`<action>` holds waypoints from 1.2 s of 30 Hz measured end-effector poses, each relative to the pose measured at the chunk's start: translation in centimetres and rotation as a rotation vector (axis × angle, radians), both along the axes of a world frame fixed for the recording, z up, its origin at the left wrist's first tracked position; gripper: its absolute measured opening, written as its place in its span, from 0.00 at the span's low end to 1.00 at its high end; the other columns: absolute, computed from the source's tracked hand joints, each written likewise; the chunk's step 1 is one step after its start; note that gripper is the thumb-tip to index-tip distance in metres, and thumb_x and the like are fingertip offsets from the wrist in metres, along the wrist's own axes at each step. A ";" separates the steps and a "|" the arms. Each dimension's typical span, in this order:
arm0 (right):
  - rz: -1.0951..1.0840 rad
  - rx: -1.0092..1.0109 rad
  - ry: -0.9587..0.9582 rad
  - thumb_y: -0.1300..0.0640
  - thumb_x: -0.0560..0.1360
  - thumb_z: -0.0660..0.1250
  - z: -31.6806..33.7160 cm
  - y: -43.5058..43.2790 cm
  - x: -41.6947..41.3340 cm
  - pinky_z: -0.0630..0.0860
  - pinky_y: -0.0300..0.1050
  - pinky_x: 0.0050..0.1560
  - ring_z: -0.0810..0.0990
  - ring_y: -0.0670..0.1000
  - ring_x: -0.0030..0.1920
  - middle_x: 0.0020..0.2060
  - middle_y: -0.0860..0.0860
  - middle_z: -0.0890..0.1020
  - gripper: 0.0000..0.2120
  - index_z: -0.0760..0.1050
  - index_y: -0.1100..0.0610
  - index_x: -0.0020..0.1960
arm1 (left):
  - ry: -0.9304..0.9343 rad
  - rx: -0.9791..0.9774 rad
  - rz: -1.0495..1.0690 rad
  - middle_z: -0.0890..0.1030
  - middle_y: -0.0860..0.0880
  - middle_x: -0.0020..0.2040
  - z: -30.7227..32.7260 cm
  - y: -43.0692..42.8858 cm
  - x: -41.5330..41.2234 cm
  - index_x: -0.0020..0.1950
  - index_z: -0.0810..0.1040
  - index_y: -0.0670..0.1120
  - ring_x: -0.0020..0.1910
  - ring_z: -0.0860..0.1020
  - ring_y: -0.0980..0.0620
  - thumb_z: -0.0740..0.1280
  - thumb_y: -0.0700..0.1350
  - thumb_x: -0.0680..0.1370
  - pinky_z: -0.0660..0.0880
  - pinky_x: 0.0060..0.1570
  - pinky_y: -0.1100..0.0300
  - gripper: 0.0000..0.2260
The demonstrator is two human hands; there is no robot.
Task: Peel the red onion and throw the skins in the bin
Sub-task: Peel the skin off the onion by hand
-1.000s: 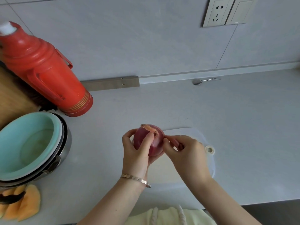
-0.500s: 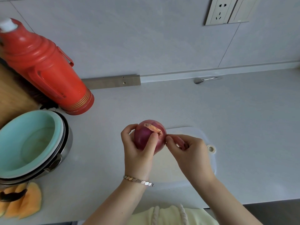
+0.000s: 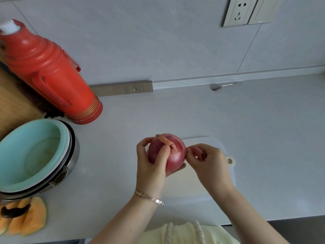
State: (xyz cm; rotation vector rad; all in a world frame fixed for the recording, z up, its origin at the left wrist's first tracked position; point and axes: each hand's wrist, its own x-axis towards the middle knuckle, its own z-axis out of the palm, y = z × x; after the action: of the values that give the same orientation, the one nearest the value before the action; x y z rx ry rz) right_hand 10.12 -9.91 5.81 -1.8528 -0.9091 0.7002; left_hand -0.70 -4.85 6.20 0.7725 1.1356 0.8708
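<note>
Peeling step: left grip [image 3: 154, 166] holds the red onion [image 3: 174, 155], right grip [image 3: 209, 161] pinches loose skin [image 3: 202, 154]; next I must tear it free.

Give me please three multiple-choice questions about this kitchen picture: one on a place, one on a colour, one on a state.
1. Where is the spoon? A) in a cup B) by the wall, behind the board C) on the board
2. What colour is the flask? A) red B) blue C) green
3. How is the onion? A) halved B) lying on the board C) whole, held up
Answers: 1 B, it lies at the wall's foot. 2 A, its body is red. 3 C, the left hand grips it above the board.
</note>
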 end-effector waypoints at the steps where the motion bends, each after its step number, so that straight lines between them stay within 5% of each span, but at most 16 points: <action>1: 0.005 0.009 0.018 0.63 0.72 0.65 0.1 0.0 0.3 0.62 0.32 0.25 0.63 0.45 0.25 0.23 0.52 0.70 0.08 0.76 0.63 0.34 | -0.049 -0.098 -0.010 0.74 0.45 0.59 0.3 0.2 0.0 0.54 0.72 0.50 0.54 0.78 0.39 0.71 0.48 0.68 0.79 0.32 0.51 0.17; 5: 0.212 0.194 0.066 0.59 0.72 0.68 0.7 -0.4 2.1 0.62 0.29 0.28 0.60 0.44 0.25 0.22 0.45 0.61 0.08 0.77 0.45 0.44 | -0.057 -0.323 -0.203 0.82 0.40 0.54 1.3 1.1 -0.3 0.54 0.76 0.47 0.42 0.83 0.43 0.60 0.55 0.77 0.75 0.23 0.60 0.14; 9: 0.551 0.210 0.097 0.41 0.64 0.72 1.0 -0.4 4.3 0.61 0.34 0.32 0.59 0.44 0.28 0.25 0.42 0.60 0.16 0.75 0.44 0.49 | 0.136 -0.297 -0.405 0.83 0.43 0.48 1.6 1.7 -0.7 0.55 0.79 0.47 0.36 0.82 0.46 0.60 0.57 0.76 0.70 0.20 0.64 0.17; 12: 0.676 0.136 -0.013 0.51 0.62 0.78 2.0 0.1 4.6 0.62 0.32 0.33 0.62 0.44 0.29 0.25 0.42 0.65 0.18 0.74 0.48 0.47 | 0.233 -0.267 -0.467 0.82 0.43 0.51 1.6 1.8 -0.6 0.56 0.79 0.49 0.31 0.81 0.49 0.59 0.57 0.76 0.69 0.21 0.64 0.17; 15: 0.677 0.064 -0.088 0.57 0.61 0.79 2.2 0.2 4.2 0.62 0.31 0.32 0.64 0.43 0.29 0.27 0.42 0.68 0.19 0.72 0.46 0.43 | 0.280 -0.232 -0.467 0.82 0.43 0.54 1.3 1.9 -0.6 0.55 0.80 0.48 0.31 0.80 0.49 0.60 0.57 0.75 0.70 0.22 0.63 0.17; 29: 0.604 0.091 -0.093 0.48 0.59 0.74 1.4 -0.3 3.5 0.63 0.28 0.32 0.66 0.42 0.28 0.28 0.39 0.73 0.16 0.70 0.42 0.41 | 0.310 -0.225 -0.466 0.81 0.43 0.49 0.7 1.8 -0.6 0.55 0.79 0.48 0.36 0.81 0.44 0.62 0.61 0.71 0.68 0.21 0.65 0.21; 36: 0.669 0.022 -0.060 0.53 0.60 0.77 1.0 -0.2 3.8 0.64 0.33 0.31 0.66 0.44 0.28 0.27 0.45 0.73 0.14 0.71 0.46 0.36 | 0.391 -0.184 -0.497 0.82 0.45 0.51 1.0 1.7 -0.6 0.50 0.78 0.52 0.30 0.80 0.48 0.62 0.56 0.75 0.67 0.20 0.66 0.11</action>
State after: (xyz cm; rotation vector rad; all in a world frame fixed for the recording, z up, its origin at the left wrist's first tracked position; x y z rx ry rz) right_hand 13.90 -10.11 6.84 -1.5443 -1.5956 1.0268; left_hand -1.26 -3.18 7.23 1.0397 1.2641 0.1986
